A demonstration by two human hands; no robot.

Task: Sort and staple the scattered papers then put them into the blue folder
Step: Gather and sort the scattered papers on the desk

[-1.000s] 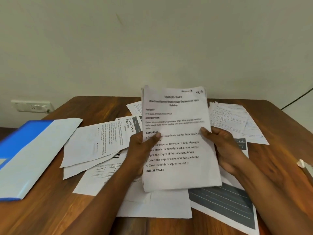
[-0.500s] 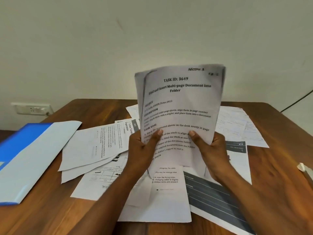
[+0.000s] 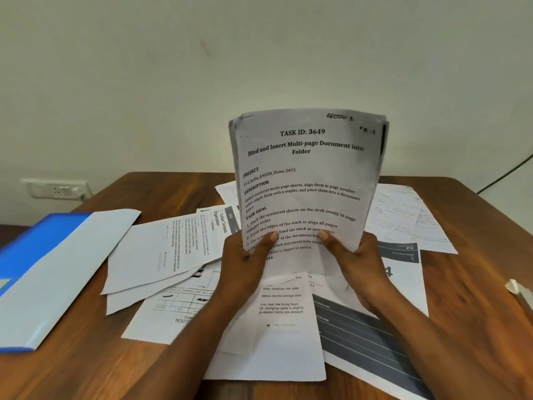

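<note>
Both the left hand [image 3: 245,255] and right hand [image 3: 356,256] grip the white printed paper stack [image 3: 305,180] upright above the brown wooden desk [image 3: 476,255], likely to square its edges

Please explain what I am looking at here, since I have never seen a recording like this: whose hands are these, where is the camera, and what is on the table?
There is no machine here. A person wears a camera on the head, looking forward and down, so you see their own two arms reaching into view.

The left hand and right hand grip the lower edge of a stack of printed pages, held upright above the table. The top page reads "TASK ID: 3649".

More loose papers lie scattered and overlapping on the wooden table, some upside down or sideways. At the left lies the blue folder. A small pale object sits at the right edge; it is cut off, so I cannot tell what it is. On the wall behind is a socket.

No stapling is visible yet.
</note>
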